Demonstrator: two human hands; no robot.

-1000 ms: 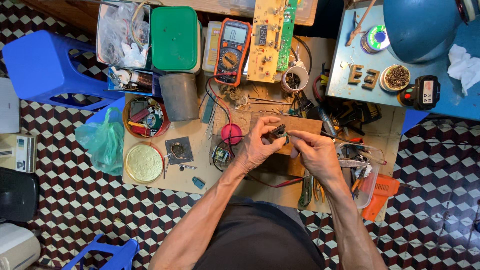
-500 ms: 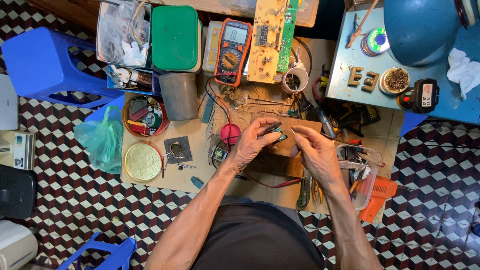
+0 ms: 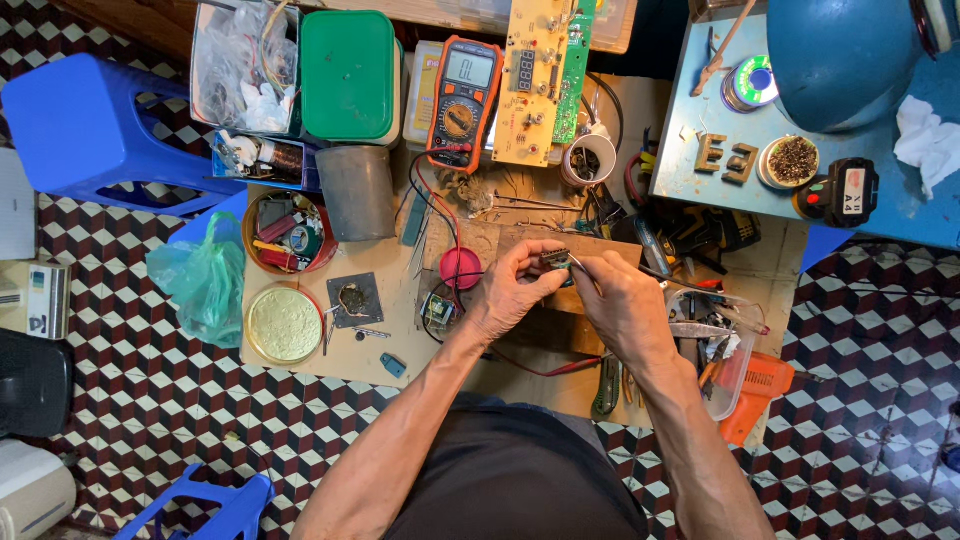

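Left hand pinches a small electronic component; right hand, fingers closed, works a thin metal tool against it.

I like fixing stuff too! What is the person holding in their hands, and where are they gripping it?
The left hand pinches a small electronic part by its end, between the fingertips. The right hand meets it from the other side; how it grips is too small to tell.

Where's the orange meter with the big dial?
In the head view, the orange meter lies at the top middle, between the green box and the yellow circuit board.
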